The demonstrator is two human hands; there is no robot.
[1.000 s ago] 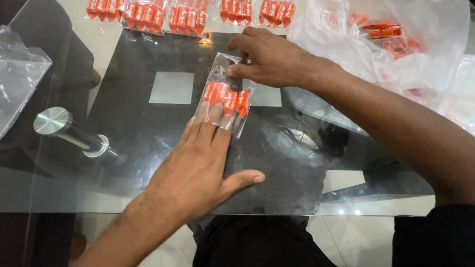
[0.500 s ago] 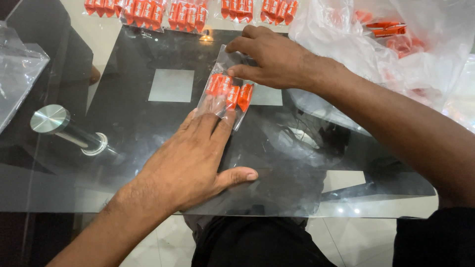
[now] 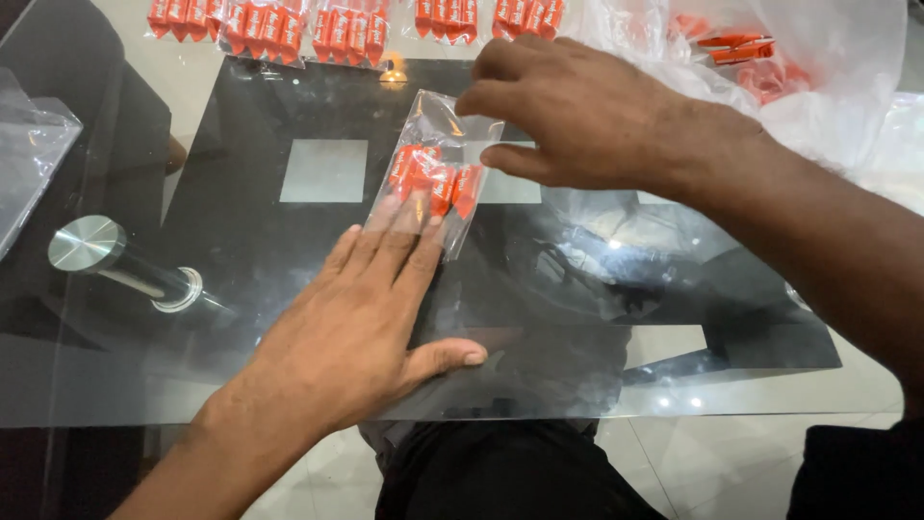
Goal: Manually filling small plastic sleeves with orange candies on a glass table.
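Observation:
A small clear plastic pouch (image 3: 435,159) with several orange pieces inside lies flat on the glass table (image 3: 241,260). My left hand (image 3: 356,327) lies palm down on the glass, fingers spread, with its fingertips pressing on the pouch's near end. My right hand (image 3: 587,116) reaches in from the right. Its thumb and curled fingers close around the pouch's far right corner. Part of the pouch's top edge is hidden by those fingers.
A row of similar filled pouches (image 3: 260,29) lines the far edge of the table. A large clear bag (image 3: 770,67) of loose orange pieces sits at the far right. Empty clear plastic (image 3: 29,154) lies at the left, near a round metal table fitting (image 3: 91,246).
My left hand has slid back toward me, so only its fingertips stay on the pouch. My right hand has shifted along the pouch's top to its right corner.

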